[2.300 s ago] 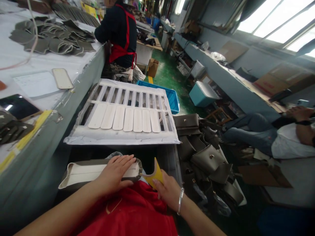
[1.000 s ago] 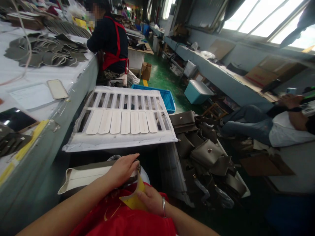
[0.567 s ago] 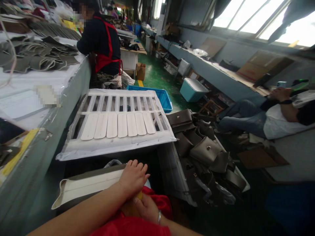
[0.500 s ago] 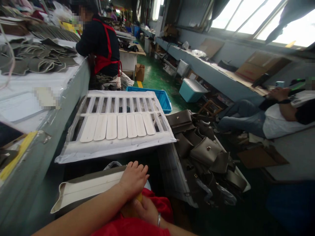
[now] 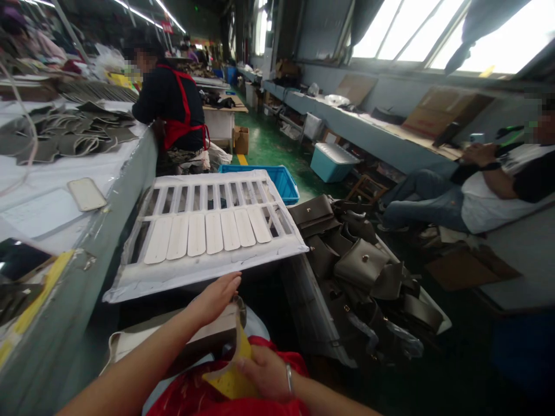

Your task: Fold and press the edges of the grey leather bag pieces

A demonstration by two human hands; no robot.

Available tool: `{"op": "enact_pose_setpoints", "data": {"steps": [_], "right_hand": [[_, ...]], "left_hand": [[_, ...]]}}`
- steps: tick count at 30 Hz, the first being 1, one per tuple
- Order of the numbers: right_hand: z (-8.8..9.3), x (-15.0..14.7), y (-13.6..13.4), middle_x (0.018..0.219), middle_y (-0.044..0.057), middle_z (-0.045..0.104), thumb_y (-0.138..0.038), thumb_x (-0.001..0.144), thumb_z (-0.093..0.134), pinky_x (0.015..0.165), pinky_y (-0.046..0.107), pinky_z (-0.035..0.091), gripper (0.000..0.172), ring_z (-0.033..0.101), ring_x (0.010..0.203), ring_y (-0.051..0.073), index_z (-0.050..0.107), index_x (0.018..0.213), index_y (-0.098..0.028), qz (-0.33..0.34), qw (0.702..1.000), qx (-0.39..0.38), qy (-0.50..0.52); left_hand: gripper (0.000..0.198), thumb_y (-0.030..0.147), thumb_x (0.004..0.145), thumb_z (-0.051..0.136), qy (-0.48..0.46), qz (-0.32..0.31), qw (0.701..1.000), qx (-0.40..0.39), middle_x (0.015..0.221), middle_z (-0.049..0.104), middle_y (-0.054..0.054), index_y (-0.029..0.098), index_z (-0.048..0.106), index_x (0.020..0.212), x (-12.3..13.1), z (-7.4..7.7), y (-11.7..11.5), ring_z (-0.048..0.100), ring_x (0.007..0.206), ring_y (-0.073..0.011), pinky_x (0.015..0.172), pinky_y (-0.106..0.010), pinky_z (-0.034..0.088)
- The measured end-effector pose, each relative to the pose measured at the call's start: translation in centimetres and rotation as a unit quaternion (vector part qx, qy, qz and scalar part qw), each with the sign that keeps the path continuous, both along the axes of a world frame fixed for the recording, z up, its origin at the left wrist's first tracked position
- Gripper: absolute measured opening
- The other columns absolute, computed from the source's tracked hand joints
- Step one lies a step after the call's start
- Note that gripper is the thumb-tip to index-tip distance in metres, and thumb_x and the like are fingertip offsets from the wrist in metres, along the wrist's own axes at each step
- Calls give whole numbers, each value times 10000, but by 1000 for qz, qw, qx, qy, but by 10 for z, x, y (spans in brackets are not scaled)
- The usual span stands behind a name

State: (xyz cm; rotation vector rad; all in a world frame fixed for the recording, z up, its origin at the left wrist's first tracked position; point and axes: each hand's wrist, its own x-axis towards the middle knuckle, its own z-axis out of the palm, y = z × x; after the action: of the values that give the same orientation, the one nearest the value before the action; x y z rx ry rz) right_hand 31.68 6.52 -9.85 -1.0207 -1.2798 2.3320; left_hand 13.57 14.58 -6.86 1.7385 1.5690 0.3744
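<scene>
My left hand [image 5: 215, 298] stretches over the far end of a grey-brown bag piece [image 5: 212, 333] with a cream strip. Its fingers are straight and hold nothing that I can see; whether the palm touches the piece, I cannot tell. Close to my lap, my right hand [image 5: 266, 370] grips a curved, bent yellow sheet [image 5: 236, 370], thumb on top. The sheet's upper edge stands against the end of the bag piece. Beyond my hands lies a white slatted rack [image 5: 208, 268] carrying several cream rounded strips [image 5: 196, 236] in a row.
At right, a pile of olive-brown handbags [image 5: 362, 263] fills a container. A grey-edged worktable [image 5: 119, 199] with cut leather pieces [image 5: 65, 130] runs along the left. A blue crate [image 5: 277, 176] stands behind the rack. One person sits at right, another in a red apron leans at left.
My left hand has lifted and straightened from lying over the bag piece's end. More of the yellow sheet shows in my right hand. The camera view has shifted slightly.
</scene>
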Motion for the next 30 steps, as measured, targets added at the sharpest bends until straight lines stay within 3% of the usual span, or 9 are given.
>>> {"op": "enact_pose_setpoints", "data": {"steps": [2, 5, 9, 12, 16, 19, 23, 27, 30], "right_hand": [[13, 9, 11, 638, 25, 583, -558, 770, 509, 529, 261, 464, 428, 556, 509, 128, 529, 902, -152, -4, 1000, -20, -17], [24, 14, 31, 499, -7, 536, -434, 865, 377, 369, 222, 416, 300, 490, 346, 115, 484, 856, -153, 32, 996, -34, -70], [21, 9, 53, 474, 13, 535, -330, 909, 244, 313, 237, 415, 356, 491, 309, 133, 487, 737, -135, 133, 982, -63, -116], [16, 8, 61, 465, 14, 532, -294, 915, 234, 310, 243, 413, 366, 495, 314, 140, 489, 710, -132, 165, 974, -73, -136], [14, 12, 62, 494, 31, 555, -357, 917, 268, 359, 251, 419, 393, 489, 328, 131, 503, 700, -129, 169, 973, -100, -120], [16, 15, 62, 525, 31, 563, -491, 882, 346, 438, 275, 444, 446, 467, 344, 110, 549, 719, -128, 162, 975, -116, -99], [17, 12, 59, 573, 33, 569, -532, 819, 461, 491, 255, 428, 441, 506, 443, 115, 625, 789, -124, 120, 981, -128, -80], [13, 3, 51, 719, 62, 622, -476, 778, 553, 581, 239, 429, 379, 576, 613, 135, 647, 819, -111, 56, 991, -98, -67], [5, -2, 43, 743, 60, 630, -528, 771, 545, 642, 246, 446, 422, 597, 699, 154, 647, 838, -124, 45, 996, -72, -26]], "left_hand": [[639, 519, 898, 85, -28, 25, 999, -24, 1162, 589, -88, 124, 461, 1232, -15, 3, 0, 609, 926, -179, 853, -278, 441], [625, 566, 877, 175, -51, 20, 997, -55, 1075, 641, -64, 153, 597, 1080, -23, 6, -3, 576, 1002, -212, 908, -304, 407], [559, 606, 843, 285, -63, -27, 994, -87, 1028, 661, -27, 212, 660, 970, -18, 9, -4, 579, 974, -221, 907, -305, 400], [573, 644, 814, 314, -7, -64, 993, -101, 1101, 631, -37, 231, 626, 1058, -16, 7, -2, 561, 1013, -236, 911, -316, 389], [617, 716, 749, 340, 111, -84, 986, -95, 1049, 645, -64, 250, 618, 1040, -12, -1, 1, 580, 963, -277, 831, -342, 413], [611, 728, 729, 352, 141, -94, 980, -102, 959, 658, -72, 242, 622, 982, -8, -4, 4, 603, 874, -277, 737, -336, 430], [564, 684, 747, 384, 117, -119, 978, -122, 980, 648, -77, 227, 607, 992, -8, -2, 8, 598, 880, -268, 748, -332, 427], [519, 636, 759, 421, 85, -134, 977, -144, 968, 645, -70, 210, 603, 992, -10, 1, 9, 592, 879, -247, 740, -303, 431], [526, 636, 753, 442, 69, -136, 976, -155, 969, 645, -60, 208, 598, 1016, -9, 2, 8, 590, 876, -236, 740, -291, 436]]}}
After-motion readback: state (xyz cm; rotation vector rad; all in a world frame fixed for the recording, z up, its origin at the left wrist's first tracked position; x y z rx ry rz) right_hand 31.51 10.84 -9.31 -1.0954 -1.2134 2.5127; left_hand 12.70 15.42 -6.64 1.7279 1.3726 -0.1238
